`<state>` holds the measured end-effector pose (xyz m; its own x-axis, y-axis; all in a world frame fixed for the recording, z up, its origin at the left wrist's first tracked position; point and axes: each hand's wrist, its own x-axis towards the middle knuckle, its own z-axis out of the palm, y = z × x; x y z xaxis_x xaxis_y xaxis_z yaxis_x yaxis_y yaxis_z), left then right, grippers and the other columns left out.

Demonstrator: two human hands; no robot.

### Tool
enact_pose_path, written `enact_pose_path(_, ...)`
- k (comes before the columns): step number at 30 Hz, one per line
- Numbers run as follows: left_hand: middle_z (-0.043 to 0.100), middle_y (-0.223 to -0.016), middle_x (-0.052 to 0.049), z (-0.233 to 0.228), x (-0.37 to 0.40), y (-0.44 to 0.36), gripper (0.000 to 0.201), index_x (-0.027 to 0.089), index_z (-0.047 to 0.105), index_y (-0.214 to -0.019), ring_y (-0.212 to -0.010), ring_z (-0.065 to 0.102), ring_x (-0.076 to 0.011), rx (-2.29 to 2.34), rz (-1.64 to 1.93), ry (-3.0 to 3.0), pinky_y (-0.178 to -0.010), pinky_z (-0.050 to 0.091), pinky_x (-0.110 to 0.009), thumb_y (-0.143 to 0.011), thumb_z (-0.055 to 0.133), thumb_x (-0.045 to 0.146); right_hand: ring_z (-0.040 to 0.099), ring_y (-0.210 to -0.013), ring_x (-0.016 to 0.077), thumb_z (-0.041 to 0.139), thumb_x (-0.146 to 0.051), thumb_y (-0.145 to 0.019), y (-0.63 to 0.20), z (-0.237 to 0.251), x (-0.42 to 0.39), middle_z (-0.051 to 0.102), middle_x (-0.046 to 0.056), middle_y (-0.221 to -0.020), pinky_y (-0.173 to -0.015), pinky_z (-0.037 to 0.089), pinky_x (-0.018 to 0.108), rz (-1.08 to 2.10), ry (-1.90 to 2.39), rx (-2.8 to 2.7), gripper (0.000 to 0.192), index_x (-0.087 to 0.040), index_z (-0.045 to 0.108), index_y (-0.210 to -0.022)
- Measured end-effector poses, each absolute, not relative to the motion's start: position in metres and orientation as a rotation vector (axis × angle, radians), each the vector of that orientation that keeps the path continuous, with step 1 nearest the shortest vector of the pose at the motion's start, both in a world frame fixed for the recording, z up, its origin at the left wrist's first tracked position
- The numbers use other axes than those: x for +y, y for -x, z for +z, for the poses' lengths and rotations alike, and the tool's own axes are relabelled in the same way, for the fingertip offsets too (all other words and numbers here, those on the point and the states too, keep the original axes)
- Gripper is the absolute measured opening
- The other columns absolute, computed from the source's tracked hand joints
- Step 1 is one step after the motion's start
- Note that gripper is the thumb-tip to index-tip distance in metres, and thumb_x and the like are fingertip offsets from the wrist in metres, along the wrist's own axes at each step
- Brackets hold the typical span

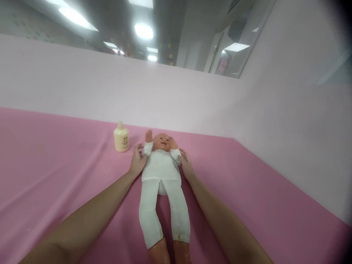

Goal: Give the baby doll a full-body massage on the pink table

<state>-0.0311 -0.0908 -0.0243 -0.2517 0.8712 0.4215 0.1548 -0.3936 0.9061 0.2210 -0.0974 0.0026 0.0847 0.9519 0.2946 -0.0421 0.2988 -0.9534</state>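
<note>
A baby doll lies on its back on the pink surface, head at the far end and legs toward me. Its body, arms and legs are white, while the head, hands and feet are skin-toned plastic. Both doll forearms point up beside the head. My left hand is closed around the doll's arm on the left, thumb against the white part. On the other side my right hand grips the opposite arm in the same way. Some fingertips are hidden behind the doll's arms.
A cream-coloured bottle with printing on its front stands left of the doll's head. The pink cover has creases at left. White walls rise behind and at right, with a mirror or window above the back one.
</note>
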Motion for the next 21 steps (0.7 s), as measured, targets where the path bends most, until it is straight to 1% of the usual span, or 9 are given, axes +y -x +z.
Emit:
enact_pose_path(3,0.049,-0.135,-0.010,-0.0257,-0.0902,0.0327,0.056,0.024,0.042,-0.133,-0.110,0.056,-0.0208,1.315,1.707,-1.540,-0.095,0.048,-0.039,-0.079,0.057,0.018,0.059,-0.116,0.0230,0.059,-0.037,-0.082,-0.2194,0.0018,-0.0988,0.063,0.007,-0.128,-0.098,0.048,0.039,0.857,0.991,-1.321,0.050,-0.026,0.050,-0.129)
enact_pose_path(5,0.049,-0.134,-0.010,-0.0259,-0.0899,0.0340,0.049,0.023,0.047,-0.130,-0.114,0.054,-0.0226,1.379,1.687,-1.581,-0.099,0.045,-0.041,-0.081,0.055,0.019,0.055,-0.124,0.0236,0.056,-0.040,-0.086,-0.2188,0.0003,-0.0989,0.057,0.008,-0.136,-0.105,0.044,0.041,0.801,0.995,-1.391,0.050,-0.026,0.047,-0.133)
enact_pose_path(8,0.052,-0.128,-0.011,-0.0254,-0.0907,0.0347,0.041,0.022,0.053,-0.125,-0.116,0.054,-0.0244,1.445,1.613,-1.625,-0.102,0.044,-0.042,-0.084,0.052,0.022,0.048,-0.132,0.0240,0.051,-0.044,-0.091,-0.2188,-0.0022,-0.0980,0.051,0.009,-0.143,-0.112,0.038,0.044,0.716,1.040,-1.465,0.050,-0.026,0.045,-0.137)
enact_pose_path(10,0.053,-0.127,-0.011,-0.0248,-0.0922,0.0341,0.041,0.022,0.053,-0.126,-0.117,0.054,-0.0252,1.458,1.554,-1.656,-0.102,0.044,-0.042,-0.085,0.052,0.023,0.046,-0.135,0.0242,0.049,-0.046,-0.092,-0.2192,-0.0033,-0.0976,0.049,0.008,-0.145,-0.114,0.036,0.045,0.666,1.069,-1.489,0.053,-0.027,0.042,-0.141)
enact_pose_path(13,0.054,-0.131,-0.012,-0.0236,-0.0949,0.0327,0.045,0.021,0.051,-0.131,-0.122,0.053,-0.0270,1.493,1.468,-1.701,-0.103,0.044,-0.044,-0.086,0.052,0.026,0.044,-0.136,0.0247,0.051,-0.047,-0.091,-0.2198,-0.0033,-0.0978,0.047,0.008,-0.147,-0.115,0.035,0.046,0.597,1.094,-1.519,0.058,-0.028,0.038,-0.145)
enact_pose_path(17,0.057,-0.134,-0.013,-0.0205,-0.0969,0.0320,0.049,0.019,0.049,-0.136,-0.125,0.053,-0.0294,1.574,1.360,-1.746,-0.103,0.043,-0.046,-0.088,0.049,0.030,0.043,-0.136,0.0271,0.049,-0.048,-0.091,-0.2207,-0.0028,-0.0969,0.050,0.009,-0.144,-0.116,0.032,0.048,0.505,1.161,-1.614,0.056,-0.025,0.046,-0.143)
enact_pose_path(21,0.060,-0.133,-0.013,-0.0174,-0.0963,0.0326,0.048,0.019,0.054,-0.135,-0.124,0.054,-0.0313,1.685,1.235,-1.811,-0.104,0.042,-0.047,-0.089,0.045,0.032,0.043,-0.137,0.0285,0.047,-0.051,-0.090,-0.2225,-0.0057,-0.0927,0.051,0.008,-0.145,-0.115,0.033,0.048,0.547,1.235,-1.658,0.063,-0.026,0.041,-0.148)
